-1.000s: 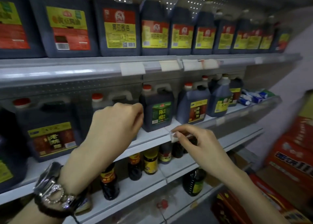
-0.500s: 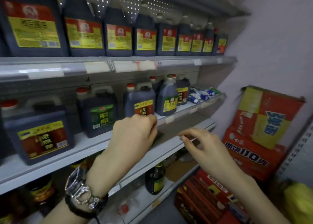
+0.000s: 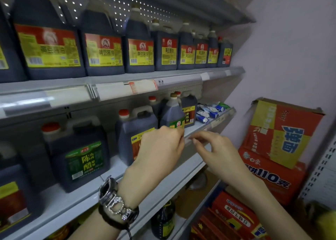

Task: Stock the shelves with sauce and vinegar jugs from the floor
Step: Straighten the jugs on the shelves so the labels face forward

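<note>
Jugs of dark sauce stand upright on the middle shelf, just behind our fingers. Our left hand is nearest, its fingers curled together at the shelf's front edge; we cannot tell if they pinch anything. Our right hand hovers beside it, fingers loosely spread, holding nothing. No jug is in our hands yet.

two hands, nine top-shelf jugs, two stacked cartons
</note>
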